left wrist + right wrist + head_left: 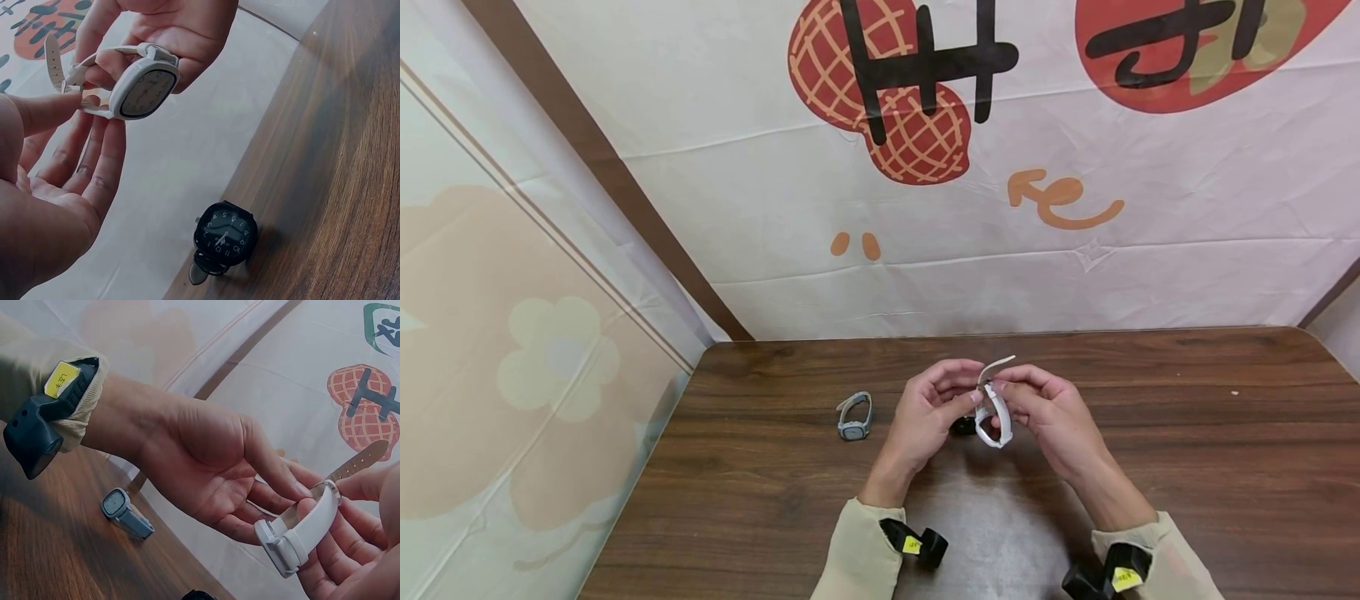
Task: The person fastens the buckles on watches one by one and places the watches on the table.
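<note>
A white wristwatch (1004,435) is held up over the table between both hands, its strap closed into a loop and the free strap end sticking up. My left hand (925,410) pinches the strap near the buckle with thumb and fingers, as the left wrist view shows. On the other side, my right hand (1051,412) grips the strap by the same buckle. The watch's pale dial (147,92) faces the table side in the left wrist view. Below lies a black wristwatch (225,234), mostly hidden behind the hands in the head view.
A grey-blue wristwatch (853,430) stands on the wooden table (760,483), left of the left hand. Behind the table's far edge hangs a printed white cloth (925,283), and another printed cloth (557,467) borders the left side.
</note>
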The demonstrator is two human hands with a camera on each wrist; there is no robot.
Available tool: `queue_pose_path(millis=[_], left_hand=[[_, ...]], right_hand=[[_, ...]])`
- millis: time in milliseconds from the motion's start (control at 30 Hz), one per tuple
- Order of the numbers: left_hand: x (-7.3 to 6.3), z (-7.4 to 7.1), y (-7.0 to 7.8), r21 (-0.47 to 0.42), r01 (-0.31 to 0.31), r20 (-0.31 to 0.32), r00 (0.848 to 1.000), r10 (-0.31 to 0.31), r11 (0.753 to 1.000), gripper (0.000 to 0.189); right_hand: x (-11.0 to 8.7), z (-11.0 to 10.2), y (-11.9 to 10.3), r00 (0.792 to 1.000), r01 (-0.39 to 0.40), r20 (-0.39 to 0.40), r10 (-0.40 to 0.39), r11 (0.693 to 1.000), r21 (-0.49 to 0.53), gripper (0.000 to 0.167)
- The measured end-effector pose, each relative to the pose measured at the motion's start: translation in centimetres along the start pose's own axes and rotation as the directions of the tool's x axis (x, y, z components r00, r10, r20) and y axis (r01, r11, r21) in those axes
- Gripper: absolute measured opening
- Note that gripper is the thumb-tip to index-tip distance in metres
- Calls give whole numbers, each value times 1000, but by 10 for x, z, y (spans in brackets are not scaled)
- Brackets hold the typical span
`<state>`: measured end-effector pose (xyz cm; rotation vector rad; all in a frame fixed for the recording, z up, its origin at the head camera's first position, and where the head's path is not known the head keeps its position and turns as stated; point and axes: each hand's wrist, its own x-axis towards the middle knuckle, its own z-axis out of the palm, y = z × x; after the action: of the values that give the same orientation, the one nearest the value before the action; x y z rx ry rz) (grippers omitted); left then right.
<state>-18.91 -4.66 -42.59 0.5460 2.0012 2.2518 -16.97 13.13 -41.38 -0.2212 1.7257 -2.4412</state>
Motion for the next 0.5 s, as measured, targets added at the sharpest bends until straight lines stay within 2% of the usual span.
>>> queue_pose_path(millis=[500], left_hand=[[0, 3, -1, -8, -4, -9, 1000, 4, 1000, 32]], right_hand=[[-1, 4, -2, 994, -45, -100, 40, 998, -49, 8]])
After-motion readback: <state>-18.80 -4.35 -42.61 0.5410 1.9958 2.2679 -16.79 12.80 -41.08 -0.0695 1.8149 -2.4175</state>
